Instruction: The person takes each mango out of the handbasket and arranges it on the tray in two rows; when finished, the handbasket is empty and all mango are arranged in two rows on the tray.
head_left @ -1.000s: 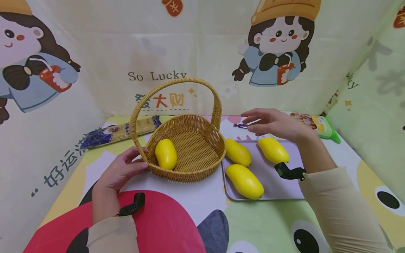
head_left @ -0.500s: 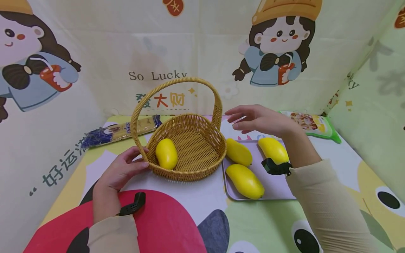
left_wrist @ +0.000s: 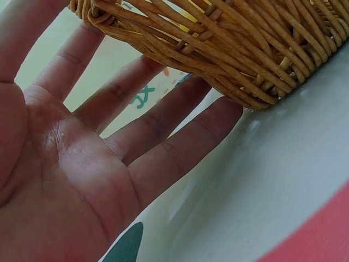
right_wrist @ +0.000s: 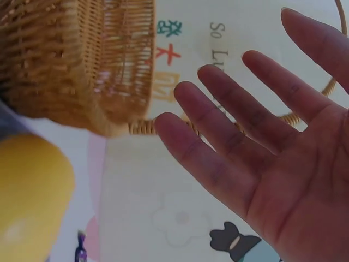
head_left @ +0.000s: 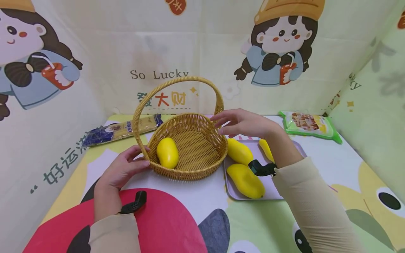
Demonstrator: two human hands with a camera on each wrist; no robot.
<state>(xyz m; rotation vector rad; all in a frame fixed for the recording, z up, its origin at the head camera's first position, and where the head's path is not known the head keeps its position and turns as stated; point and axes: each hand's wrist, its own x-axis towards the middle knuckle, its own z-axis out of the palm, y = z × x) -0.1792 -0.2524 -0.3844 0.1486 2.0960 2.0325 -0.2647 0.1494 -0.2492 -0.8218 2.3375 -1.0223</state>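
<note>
A wicker basket (head_left: pixel 193 151) with a tall arched handle stands in the middle, one yellow mango (head_left: pixel 167 153) inside at its left. With thumb and index finger about the left foot of the handle, my left hand (head_left: pixel 121 170) holds the basket; its other fingers rest along the woven side (left_wrist: pixel 212 49) in the left wrist view. My right hand (head_left: pixel 246 123) hovers near the handle's right foot, fingers apart and loosely extended, palm (right_wrist: pixel 305 185) bare. Whether its fingertips touch the handle cannot be told from the head view.
To the right, a lilac tray (head_left: pixel 235 191) bears more mangoes (head_left: pixel 245 181), partly behind my right forearm. A noodle packet (head_left: pixel 123 130) lies back left, a green-edged food packet (head_left: pixel 311 126) back right. A purple wrapped candy (right_wrist: pixel 80 252) shows in the right wrist view.
My right hand has moved left from above the back of the tray to the basket handle's right side. My left hand and the basket have stayed in place.
</note>
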